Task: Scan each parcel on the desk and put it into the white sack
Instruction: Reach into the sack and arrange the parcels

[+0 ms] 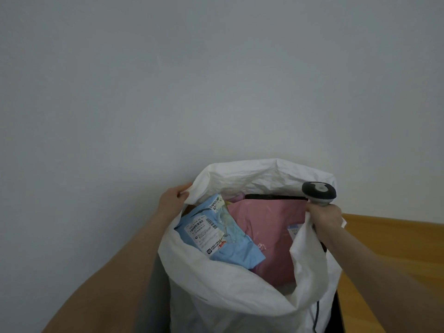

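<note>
The white sack [240,294] stands open in the lower middle of the head view. Inside lie a light blue parcel [230,243] with white barcode labels and a pink parcel [269,227] beside it. My left hand [171,200] grips the sack's left rim. My right hand [325,216] holds the handle of a grey barcode scanner [318,193] and pinches the sack's right rim with it. A black strap [274,197] runs across the mouth of the sack behind the parcels.
A wooden desk surface [394,239] shows at the right, behind and beside the sack. A plain grey-white wall [192,80] fills the upper part of the view. A brown strip [113,280] runs along the lower left.
</note>
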Demonstrator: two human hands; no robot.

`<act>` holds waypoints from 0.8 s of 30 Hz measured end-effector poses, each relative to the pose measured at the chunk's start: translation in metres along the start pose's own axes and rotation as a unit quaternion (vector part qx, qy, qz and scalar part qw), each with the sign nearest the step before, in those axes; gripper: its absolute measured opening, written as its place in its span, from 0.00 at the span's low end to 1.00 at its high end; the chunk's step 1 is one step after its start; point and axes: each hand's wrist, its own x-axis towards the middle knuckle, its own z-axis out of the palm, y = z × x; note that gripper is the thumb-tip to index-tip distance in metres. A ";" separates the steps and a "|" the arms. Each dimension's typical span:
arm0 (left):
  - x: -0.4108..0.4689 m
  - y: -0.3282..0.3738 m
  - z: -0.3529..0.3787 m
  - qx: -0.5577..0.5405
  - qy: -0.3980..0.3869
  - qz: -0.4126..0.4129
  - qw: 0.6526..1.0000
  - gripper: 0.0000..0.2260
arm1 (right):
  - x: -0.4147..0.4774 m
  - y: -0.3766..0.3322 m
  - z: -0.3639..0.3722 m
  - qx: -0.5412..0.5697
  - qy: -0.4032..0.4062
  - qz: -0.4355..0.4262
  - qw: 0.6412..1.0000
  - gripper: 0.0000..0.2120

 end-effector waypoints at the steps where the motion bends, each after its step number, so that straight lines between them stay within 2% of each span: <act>1: 0.001 0.001 0.001 -0.002 -0.012 0.015 1.000 0.18 | 0.000 -0.001 -0.002 0.008 0.005 0.002 1.000 0.07; 4: 0.004 0.001 0.005 0.064 -0.070 0.027 0.995 0.18 | 0.002 0.000 -0.004 0.024 0.012 0.005 1.000 0.08; 8: 0.012 -0.001 0.005 0.133 -0.137 -0.042 0.981 0.14 | 0.000 -0.004 -0.003 0.028 0.014 -0.002 0.999 0.10; 10: 0.019 0.000 0.006 0.119 -0.086 -0.060 0.987 0.12 | 0.001 -0.008 -0.004 0.038 0.020 -0.004 0.999 0.09; 12: 0.028 0.011 0.003 0.001 0.023 -0.089 0.996 0.12 | 0.001 -0.015 -0.006 0.058 0.024 -0.008 0.998 0.07; 15: 0.055 0.041 -0.014 -0.129 0.162 -0.082 0.975 0.12 | 0.006 -0.040 -0.012 0.098 0.037 -0.030 0.994 0.08; 19: 0.088 0.073 -0.030 -0.223 0.226 -0.052 0.947 0.12 | 0.009 -0.080 -0.023 0.162 0.056 -0.063 0.983 0.07; 22: 0.097 0.078 -0.024 -0.250 0.226 -0.044 0.941 0.13 | 0.007 -0.093 -0.024 0.168 0.059 -0.083 0.981 0.04; 24: 0.103 0.078 -0.028 -0.253 0.248 -0.059 0.933 0.14 | 0.007 -0.098 -0.026 0.161 0.067 -0.093 0.980 0.07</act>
